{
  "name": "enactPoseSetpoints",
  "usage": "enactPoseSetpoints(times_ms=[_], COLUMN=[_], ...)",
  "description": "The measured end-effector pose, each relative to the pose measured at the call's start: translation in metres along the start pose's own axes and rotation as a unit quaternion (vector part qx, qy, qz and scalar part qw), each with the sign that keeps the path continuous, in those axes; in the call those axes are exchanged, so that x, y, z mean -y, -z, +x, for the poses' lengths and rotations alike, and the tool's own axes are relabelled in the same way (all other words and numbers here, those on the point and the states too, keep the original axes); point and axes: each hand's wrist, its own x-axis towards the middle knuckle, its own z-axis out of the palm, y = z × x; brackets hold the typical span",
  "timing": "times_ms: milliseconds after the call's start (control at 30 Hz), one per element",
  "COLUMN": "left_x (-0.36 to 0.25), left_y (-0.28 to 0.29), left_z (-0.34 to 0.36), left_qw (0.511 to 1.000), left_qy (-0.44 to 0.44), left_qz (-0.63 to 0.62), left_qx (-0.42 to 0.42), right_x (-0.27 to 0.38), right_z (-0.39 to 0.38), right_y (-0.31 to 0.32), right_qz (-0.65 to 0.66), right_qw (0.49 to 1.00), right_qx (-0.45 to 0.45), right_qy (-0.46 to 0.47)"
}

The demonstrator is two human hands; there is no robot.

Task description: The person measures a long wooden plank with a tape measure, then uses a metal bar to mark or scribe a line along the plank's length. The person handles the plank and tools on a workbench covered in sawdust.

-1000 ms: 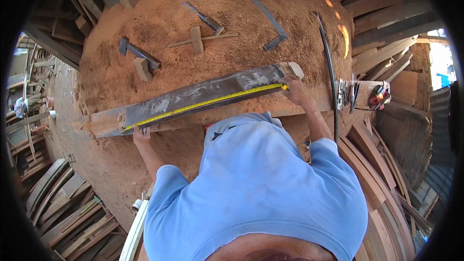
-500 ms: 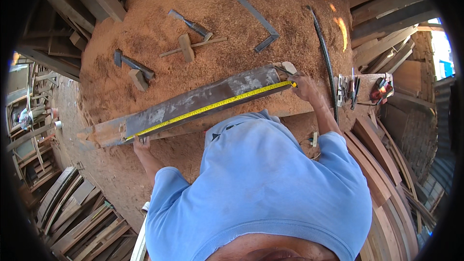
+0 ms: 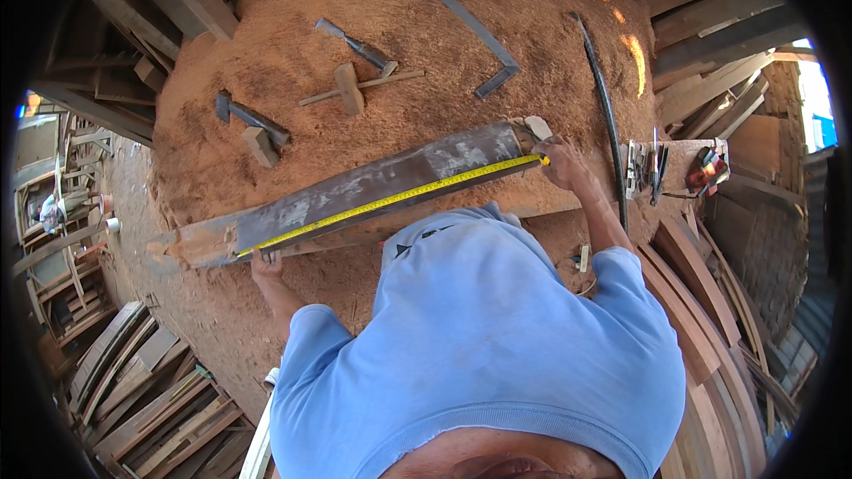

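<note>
One straight yellow tape (image 3: 390,202), the right hand (image 3: 559,167) gripping it at two o'clock, is edging one dark, white-smeared board (image 3: 355,184); the left hand (image 3: 266,268) is touching at eight, its grip unclear.

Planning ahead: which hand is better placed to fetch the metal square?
Probably the right hand: at the right end of the yellow tape, it is nearer the metal square; the left hand is at the left end.

Your right hand (image 3: 561,165) hides part of the tape measure (image 3: 390,204). Its markings are too small to read. The lower edge cuts off your blue shirt (image 3: 497,328).
</note>
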Motion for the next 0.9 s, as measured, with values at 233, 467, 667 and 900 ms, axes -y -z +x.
enactPoseSetpoints(times_ms=[233, 467, 667, 900], left_x=[0.016, 0.057, 0.074, 0.079], left_y=[-0.018, -0.052, -0.074, -0.088], left_z=[-0.021, -0.078, -0.088, -0.081], left_qw=[0.993, 0.985, 0.997, 0.998], left_qy=[0.026, 0.046, 0.009, 0.002], left_qz=[-0.076, -0.164, -0.042, -0.059], left_qx=[-0.091, -0.023, 0.057, 0.032], right_x=[0.045, 0.048, 0.017, -0.018], right_z=[0.010, -0.005, -0.004, 0.008], right_y=[-0.023, -0.030, -0.023, -0.009], right_qz=[0.040, 0.114, 0.168, 0.152], right_qw=[0.983, 0.969, 0.974, 0.986], right_qx=[0.182, 0.219, 0.140, 0.021], right_qy=[0.000, -0.020, -0.052, -0.070])
